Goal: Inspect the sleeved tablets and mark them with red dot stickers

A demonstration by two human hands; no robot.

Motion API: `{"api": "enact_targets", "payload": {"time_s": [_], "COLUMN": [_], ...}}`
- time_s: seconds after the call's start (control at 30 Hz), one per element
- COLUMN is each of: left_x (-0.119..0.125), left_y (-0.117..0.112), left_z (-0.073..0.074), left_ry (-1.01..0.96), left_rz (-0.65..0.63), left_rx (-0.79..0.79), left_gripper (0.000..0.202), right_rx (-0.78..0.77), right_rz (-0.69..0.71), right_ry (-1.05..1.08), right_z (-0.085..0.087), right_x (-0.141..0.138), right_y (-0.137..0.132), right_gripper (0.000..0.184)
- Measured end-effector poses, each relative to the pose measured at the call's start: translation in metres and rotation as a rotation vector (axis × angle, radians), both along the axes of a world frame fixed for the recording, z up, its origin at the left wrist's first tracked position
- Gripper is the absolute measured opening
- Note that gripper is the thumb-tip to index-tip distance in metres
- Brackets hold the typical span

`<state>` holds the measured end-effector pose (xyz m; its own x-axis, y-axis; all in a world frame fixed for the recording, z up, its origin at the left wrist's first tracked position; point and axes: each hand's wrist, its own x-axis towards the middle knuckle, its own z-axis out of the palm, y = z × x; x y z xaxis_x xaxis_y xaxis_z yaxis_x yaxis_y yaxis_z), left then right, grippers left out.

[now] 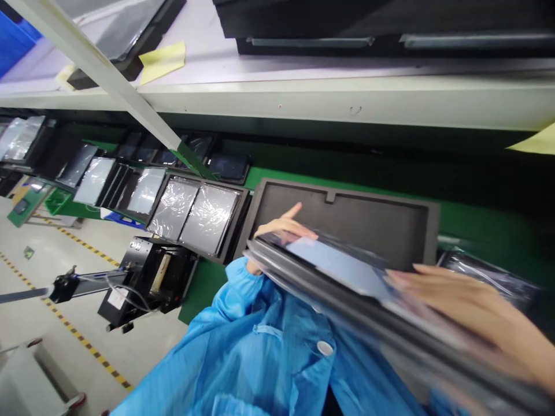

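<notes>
I hold a flat dark panel (342, 277) wrapped in clear film, tilted over an empty black foam tray (373, 222) on the green conveyor belt (477, 225). My left hand (284, 226) grips the panel's far left corner, with fingers on top and one finger pointing up. My right hand (481, 312) lies on the panel's right end, its fingers stretched along the top and blurred by motion. My blue sleeve (243, 323) fills the lower middle of the view.
Another foam tray (195, 214) with film-wrapped panels sits to the left, with several more trays farther along the belt. A white shelf (347, 98) overhangs the belt, holding dark trays and yellow notes. A black machine (143, 277) stands on the grey floor at lower left.
</notes>
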<state>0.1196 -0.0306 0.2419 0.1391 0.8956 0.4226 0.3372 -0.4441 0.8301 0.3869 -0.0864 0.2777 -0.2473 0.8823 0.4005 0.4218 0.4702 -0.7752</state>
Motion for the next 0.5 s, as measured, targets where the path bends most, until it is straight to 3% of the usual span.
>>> {"api": "enact_targets", "payload": {"time_s": [0.1, 0.2, 0.33, 0.43, 0.5], "left_x": [0.000, -0.007, -0.010, -0.001, 0.009], "left_y": [0.009, 0.005, -0.003, -0.004, -0.004], "left_z": [0.002, 0.011, 0.022, 0.029, 0.036], "left_ry": [-0.074, 0.041, 0.212, 0.373, 0.433], "left_rz": [-0.130, -0.172, -0.158, -0.175, -0.193], "left_rx": [0.253, 0.303, 0.301, 0.358, 0.382], "left_gripper": [0.033, 0.022, 0.033, 0.037, 0.035], "right_rx": [-0.189, -0.263, -0.199, -0.060, -0.011], "right_rz": [-0.021, 0.026, -0.041, -0.016, -0.006], "right_ry": [0.202, 0.264, 0.150, -0.054, -0.057], "right_z": [-0.030, -0.044, -0.026, -0.010, -0.009], "right_x": [0.008, 0.016, 0.024, 0.013, 0.001], "right_y": [0.014, 0.017, 0.011, 0.009, 0.011], "right_gripper": [0.022, 0.018, 0.038, 0.058, 0.065]}}
